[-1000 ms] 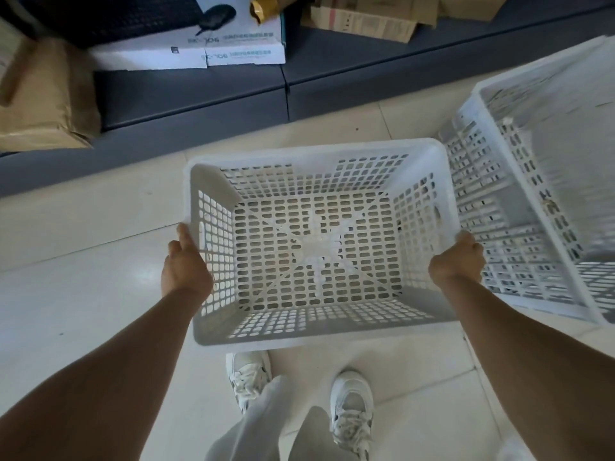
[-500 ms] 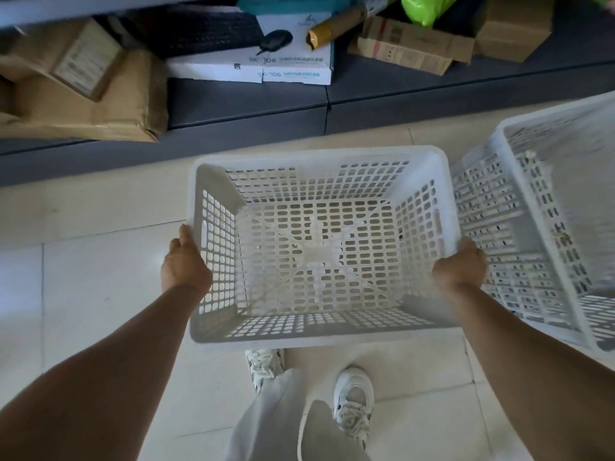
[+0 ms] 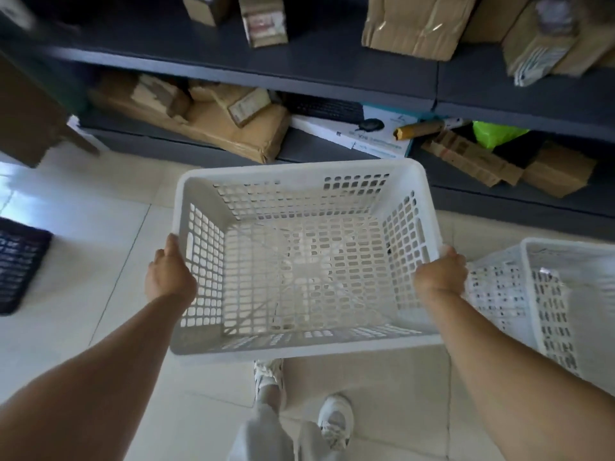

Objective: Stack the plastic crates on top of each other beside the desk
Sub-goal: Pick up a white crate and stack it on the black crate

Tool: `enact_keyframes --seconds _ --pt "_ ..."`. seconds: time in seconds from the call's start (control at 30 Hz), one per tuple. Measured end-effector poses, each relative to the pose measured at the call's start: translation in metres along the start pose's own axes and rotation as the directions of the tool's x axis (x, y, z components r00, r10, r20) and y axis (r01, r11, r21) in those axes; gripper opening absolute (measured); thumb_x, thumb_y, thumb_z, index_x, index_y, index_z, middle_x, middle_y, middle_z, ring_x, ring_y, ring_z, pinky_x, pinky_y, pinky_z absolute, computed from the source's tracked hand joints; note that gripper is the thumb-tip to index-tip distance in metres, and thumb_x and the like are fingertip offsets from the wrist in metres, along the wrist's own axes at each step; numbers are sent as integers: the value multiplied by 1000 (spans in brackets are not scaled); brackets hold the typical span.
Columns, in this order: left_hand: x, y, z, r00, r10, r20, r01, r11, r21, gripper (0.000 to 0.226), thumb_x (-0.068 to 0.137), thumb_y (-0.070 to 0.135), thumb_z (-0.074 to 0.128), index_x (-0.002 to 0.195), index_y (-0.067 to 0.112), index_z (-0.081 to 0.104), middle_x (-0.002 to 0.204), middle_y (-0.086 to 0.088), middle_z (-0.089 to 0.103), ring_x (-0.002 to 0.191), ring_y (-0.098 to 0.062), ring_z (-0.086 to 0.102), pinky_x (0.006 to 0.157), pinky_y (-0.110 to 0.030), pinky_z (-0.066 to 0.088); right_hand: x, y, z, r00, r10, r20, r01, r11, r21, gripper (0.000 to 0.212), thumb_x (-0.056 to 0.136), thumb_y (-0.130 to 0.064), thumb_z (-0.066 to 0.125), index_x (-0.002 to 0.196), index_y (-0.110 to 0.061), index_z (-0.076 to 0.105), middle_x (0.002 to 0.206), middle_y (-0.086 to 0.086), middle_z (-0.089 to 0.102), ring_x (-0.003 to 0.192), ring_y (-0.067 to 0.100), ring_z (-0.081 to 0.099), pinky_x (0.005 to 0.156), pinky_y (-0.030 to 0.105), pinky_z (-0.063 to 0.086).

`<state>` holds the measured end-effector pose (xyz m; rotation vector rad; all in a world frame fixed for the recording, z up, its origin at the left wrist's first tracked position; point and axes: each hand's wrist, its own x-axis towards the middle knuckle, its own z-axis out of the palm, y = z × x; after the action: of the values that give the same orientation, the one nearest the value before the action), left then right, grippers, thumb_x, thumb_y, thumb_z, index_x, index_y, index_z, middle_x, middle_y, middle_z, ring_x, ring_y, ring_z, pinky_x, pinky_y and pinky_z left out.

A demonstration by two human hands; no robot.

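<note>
A white perforated plastic crate (image 3: 299, 181) hangs in the air in front of me, opening upward and empty. My left hand (image 3: 169, 277) grips its left rim and my right hand (image 3: 441, 276) grips its right rim. A second white crate (image 3: 565, 281) sits lower at the right, close to the right side of the held one. A dark crate (image 3: 16, 271) shows partly at the left edge, on the floor.
Dark grey shelves (image 3: 332, 74) run across the top, loaded with cardboard boxes (image 3: 416, 24), brown parcels (image 3: 233, 128), a keyboard and mouse on a white box (image 3: 369, 134) and a green bag (image 3: 496, 133). Pale floor tiles (image 3: 83, 227) lie below. My legs and white shoes (image 3: 336, 424) are beneath the crate.
The view has lifted and swung left with the crate held in both hands. More shelving shows, the second white crate has slid to the lower right, and a dark crate has appeared at left.
</note>
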<state>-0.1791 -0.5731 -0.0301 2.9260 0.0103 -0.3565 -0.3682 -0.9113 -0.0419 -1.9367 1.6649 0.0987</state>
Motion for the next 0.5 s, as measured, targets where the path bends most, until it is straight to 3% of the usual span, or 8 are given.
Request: enact_keyframes --seconds 0.2,0.37,0.5 --pt "-22 -66 -79 983 -152 -101 139 983 -123 68 78 -14 48 138 18 40 110 -24 57 101 -42 55 86 -51 51 -62 -83 -7 988 -150 39 152 988 -39 53 89 -7 58 139 -10 41 139 16 42 124 37 44 98 48 42" --pt "-41 -136 -149 937 -315 -154 281 937 -207 72 81 -15 39 146 17 32 126 -22 52 116 -40 49 96 -51 46 -134 -153 4 957 -282 68 284 959 -22 52 88 -1 54 137 -10 42 141 14 41 123 37 44 103 48 40" --pt "-46 -199 -200 888 -416 -197 372 900 -227 75 80 -11 47 148 16 29 124 -23 54 113 -41 49 97 -49 45 -202 -207 20 925 -368 90 371 928 -23 48 87 -4 59 134 -8 46 139 16 43 122 38 46 103 49 39"
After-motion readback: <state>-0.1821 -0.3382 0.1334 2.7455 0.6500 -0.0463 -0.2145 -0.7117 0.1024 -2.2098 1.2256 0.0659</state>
